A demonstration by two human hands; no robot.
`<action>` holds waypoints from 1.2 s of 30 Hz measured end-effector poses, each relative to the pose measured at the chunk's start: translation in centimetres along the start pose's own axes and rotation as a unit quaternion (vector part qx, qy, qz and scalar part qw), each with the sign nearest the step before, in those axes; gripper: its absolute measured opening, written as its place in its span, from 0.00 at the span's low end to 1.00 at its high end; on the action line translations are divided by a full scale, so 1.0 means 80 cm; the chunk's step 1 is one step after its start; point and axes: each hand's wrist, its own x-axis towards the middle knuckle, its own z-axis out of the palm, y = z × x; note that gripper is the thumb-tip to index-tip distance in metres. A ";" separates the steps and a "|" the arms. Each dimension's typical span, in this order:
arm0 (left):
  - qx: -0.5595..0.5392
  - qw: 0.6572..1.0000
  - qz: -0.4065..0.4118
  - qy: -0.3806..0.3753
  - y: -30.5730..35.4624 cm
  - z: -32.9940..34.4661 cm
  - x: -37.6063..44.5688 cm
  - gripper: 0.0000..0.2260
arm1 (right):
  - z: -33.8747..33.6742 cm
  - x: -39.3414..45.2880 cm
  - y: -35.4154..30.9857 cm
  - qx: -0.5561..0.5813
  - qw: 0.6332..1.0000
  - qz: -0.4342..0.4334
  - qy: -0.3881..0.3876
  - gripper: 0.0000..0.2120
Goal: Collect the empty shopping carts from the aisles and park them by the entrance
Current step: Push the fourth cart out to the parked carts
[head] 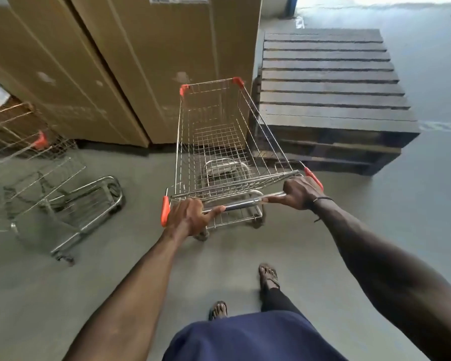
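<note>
Cart [214, 142]: basket empty, standing between cardboard boxes [151, 61] and pallet [331, 82].
Hands: left hand [190, 217] and right hand [301, 192] both grasp its handlebar [245, 203].
Second cart [37, 178]: blurred, cut off at left.

A grey concrete floor [310, 230] carries an empty wire cart [216, 142], a second cart [50, 183], tall cardboard boxes [154, 61], a dark wooden pallet [328, 87] and two sandalled feet [268, 276].
</note>
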 end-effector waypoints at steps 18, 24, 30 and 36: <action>0.081 0.952 0.296 -0.013 0.119 0.052 -0.010 0.37 | 0.073 -0.291 0.030 0.086 0.955 0.285 0.008 0.49; 0.108 0.914 0.391 -0.030 0.208 0.058 -0.013 0.38 | 0.088 -0.374 0.058 0.077 0.928 0.364 0.009 0.48; 0.138 0.877 0.458 -0.042 0.312 0.073 -0.016 0.37 | 0.090 -0.450 0.099 0.084 0.897 0.435 -0.006 0.51; 0.145 0.845 0.513 -0.039 0.426 0.096 -0.008 0.41 | 0.092 -0.512 0.162 0.099 0.866 0.491 -0.019 0.53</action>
